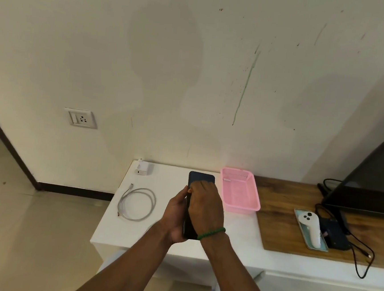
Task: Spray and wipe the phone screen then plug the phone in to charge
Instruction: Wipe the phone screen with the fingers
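Cannot see most of the phone [200,179] beyond its far end and a strip of its left edge, the rest being covered by the right hand [205,207] and wrist; cannot tell whether anything lies between that palm and the glass, nor where the fingers of the left hand [176,216] sit behind the phone's back. Cannot read the print on the white charger [143,168], nor name the small pale scrap in the pink basket [242,207] or the dark box [336,232] half hidden behind the white remote [311,225]. Loses the television [374,175] to the right edge and both forearms to the bottom edge.
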